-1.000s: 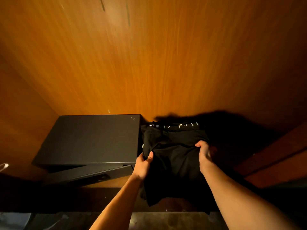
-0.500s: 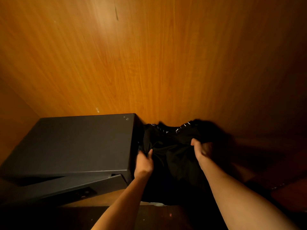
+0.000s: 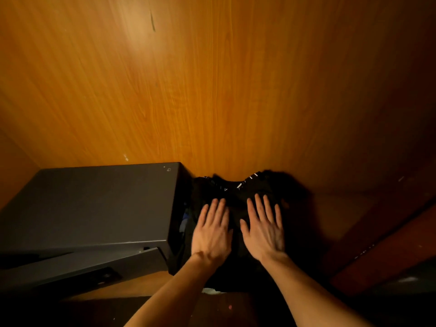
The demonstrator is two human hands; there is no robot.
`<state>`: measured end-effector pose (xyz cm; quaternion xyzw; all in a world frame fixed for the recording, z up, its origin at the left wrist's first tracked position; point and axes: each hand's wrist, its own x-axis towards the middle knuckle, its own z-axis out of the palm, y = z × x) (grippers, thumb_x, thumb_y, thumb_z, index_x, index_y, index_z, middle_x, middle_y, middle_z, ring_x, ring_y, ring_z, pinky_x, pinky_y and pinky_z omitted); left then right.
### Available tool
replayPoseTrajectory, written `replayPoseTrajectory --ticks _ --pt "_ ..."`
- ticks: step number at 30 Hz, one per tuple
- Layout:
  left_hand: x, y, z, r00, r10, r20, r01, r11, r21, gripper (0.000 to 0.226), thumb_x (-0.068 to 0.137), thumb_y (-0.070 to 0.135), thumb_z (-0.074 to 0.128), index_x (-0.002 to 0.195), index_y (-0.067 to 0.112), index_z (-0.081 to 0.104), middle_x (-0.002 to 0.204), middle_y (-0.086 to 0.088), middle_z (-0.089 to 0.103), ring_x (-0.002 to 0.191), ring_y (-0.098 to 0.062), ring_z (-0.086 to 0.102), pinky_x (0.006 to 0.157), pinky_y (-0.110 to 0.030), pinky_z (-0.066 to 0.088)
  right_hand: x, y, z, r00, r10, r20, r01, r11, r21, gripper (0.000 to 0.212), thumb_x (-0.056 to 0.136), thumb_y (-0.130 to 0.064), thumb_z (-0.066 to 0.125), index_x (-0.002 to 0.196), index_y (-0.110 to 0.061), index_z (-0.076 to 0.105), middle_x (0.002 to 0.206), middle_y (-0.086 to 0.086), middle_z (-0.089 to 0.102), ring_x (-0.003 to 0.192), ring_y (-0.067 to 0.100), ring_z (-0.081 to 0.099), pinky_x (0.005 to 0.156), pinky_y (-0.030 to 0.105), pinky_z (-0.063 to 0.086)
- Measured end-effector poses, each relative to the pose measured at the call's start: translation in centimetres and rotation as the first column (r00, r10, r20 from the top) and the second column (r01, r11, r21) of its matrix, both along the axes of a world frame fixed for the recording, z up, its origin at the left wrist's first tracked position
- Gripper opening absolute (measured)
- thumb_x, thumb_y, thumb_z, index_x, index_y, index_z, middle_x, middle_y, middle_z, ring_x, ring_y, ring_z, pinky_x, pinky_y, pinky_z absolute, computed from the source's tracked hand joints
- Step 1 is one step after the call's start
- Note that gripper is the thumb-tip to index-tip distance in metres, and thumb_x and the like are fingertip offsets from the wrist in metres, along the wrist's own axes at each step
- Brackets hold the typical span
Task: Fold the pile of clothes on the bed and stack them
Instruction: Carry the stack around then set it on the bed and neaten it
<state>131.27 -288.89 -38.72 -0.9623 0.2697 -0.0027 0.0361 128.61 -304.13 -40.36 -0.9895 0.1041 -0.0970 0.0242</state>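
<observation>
Beneath flat left hand (image 3: pixel 212 232), right hand (image 3: pixel 264 230): black clothes (image 3: pixel 236 194), folds indistinct.

Inside a dim wooden cupboard

Warm orange wood panel (image 3: pixel 212 90) at the back, a dark grey metal safe (image 3: pixel 89 208) at left, its door (image 3: pixel 82 267) ajar.

The black clothes (image 3: pixel 238 192) merge into shadow, their folds unreadable; the white waistband lettering (image 3: pixel 245 182) is too blurred to read.
</observation>
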Motion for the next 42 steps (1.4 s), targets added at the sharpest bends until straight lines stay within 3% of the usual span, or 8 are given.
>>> replayPoseTrajectory --ticks 4,12,21,24,27,31,36,42 --pt "1.4 2.9 -2.1 0.996 0.059 -0.068 -0.060 0.998 -0.007 0.079 0.092 0.076 0.002 0.154 0.031 -0.017 0.158 -0.004 -0.031 0.145 -0.023 -0.033 0.120 -0.041 -0.019 0.4 -1.3 -1.4 0.989 0.021 -0.148 -0.024 1.000 -0.015 0.080 0.082 -0.063 -0.011 0.154 -0.028 -0.005 0.163 0.005 -0.013 0.151 0.024 -0.016 0.119 0.047 -0.012" --pt "3.2 3.3 -4.1 0.989 0.082 -0.124 -0.100 0.985 -0.141 0.080 0.092 0.078 0.007 0.154 0.034 -0.017 0.160 0.001 -0.030 0.144 -0.018 -0.034 0.113 -0.035 -0.029 2.5 -1.8 -3.2 0.982 0.031 -0.187 -0.036 0.999 -0.022 0.081 0.084 -0.067 -0.012 0.156 -0.033 0.002 0.165 0.005 -0.010 0.150 0.024 -0.018 0.120 0.049 -0.010" --pt "2.9 2.8 -2.9 0.982 0.082 -0.169 -0.092 0.994 -0.053 0.082 0.085 0.072 -0.010 0.155 0.029 -0.015 0.160 -0.002 -0.029 0.146 -0.022 -0.031 0.119 -0.041 -0.019 2.4 -1.6 -1.3 0.954 0.045 -0.296 -0.052 0.999 -0.017 0.086 0.080 -0.067 -0.017 0.157 -0.030 -0.004 0.164 0.005 -0.018 0.149 0.024 -0.023 0.120 0.049 -0.013" --pt "2.1 2.4 -1.3 0.986 0.083 -0.144 -0.089 0.995 -0.037 0.088 0.078 0.069 -0.022 0.155 0.027 -0.015 0.161 -0.005 -0.027 0.147 -0.024 -0.028 0.121 -0.043 -0.015 2.0 -1.2 1.0 0.942 0.071 -0.329 -0.080 0.997 -0.017 0.069 0.099 -0.062 0.008 0.157 -0.027 -0.004 0.164 0.005 -0.015 0.150 0.024 -0.020 0.120 0.048 -0.013" --pt "0.9 1.8 1.4 0.989 0.114 -0.098 -0.122 0.990 -0.074 0.088 0.081 0.066 -0.023 0.156 0.021 -0.012 0.162 -0.005 -0.022 0.148 -0.022 -0.026 0.121 -0.042 -0.016 0.8 -0.3 3.7 0.967 0.102 -0.233 -0.109 0.994 -0.018 0.065 0.102 -0.055 0.018 0.158 -0.026 0.001 0.165 0.004 -0.011 0.151 0.022 -0.017 0.119 0.047 -0.013" --pt "-0.8 2.0 6.8 0.987 0.128 -0.092 -0.135 0.988 -0.076 0.092 0.078 0.061 -0.023 0.157 0.017 -0.009 0.163 -0.006 -0.018 0.149 -0.019 -0.022 0.121 -0.041 -0.016 -0.9 0.5 8.7 0.967 0.114 -0.228 -0.112 0.993 0.020 0.063 0.103 -0.052 0.020 0.158 -0.025 0.005 0.166 0.002 -0.006 0.152 0.020 -0.012 0.121 0.044 -0.008" --pt "-3.7 3.1 16.2 0.983 0.159 -0.096 -0.166 0.983 -0.076 0.094 0.076 0.060 -0.019 0.157 0.015 -0.006 0.165 -0.006 -0.012 0.145 -0.014 -0.024 0.120 -0.039 -0.017 -3.0 1.8 18.6 0.964 0.152 -0.220 -0.141 0.988 0.064 0.078 0.091 -0.055 -0.003 0.158 -0.019 0.012 0.166 0.003 0.004 0.153 0.021 -0.003 0.122 0.043 0.000" --pt "-6.3 4.8 30.8 0.972 0.214 -0.097 -0.220 0.974 -0.050 0.076 0.103 0.055 0.023 0.157 0.009 -0.002 0.166 -0.009 -0.007 0.153 -0.022 -0.009 0.119 -0.039 -0.014 -5.6 3.9 33.2 0.961 0.154 -0.229 -0.133 0.985 0.107 0.064 0.104 -0.051 0.017 0.159 -0.021 0.006 0.166 0.002 -0.002 0.153 0.022 -0.008 0.123 0.045 0.002"
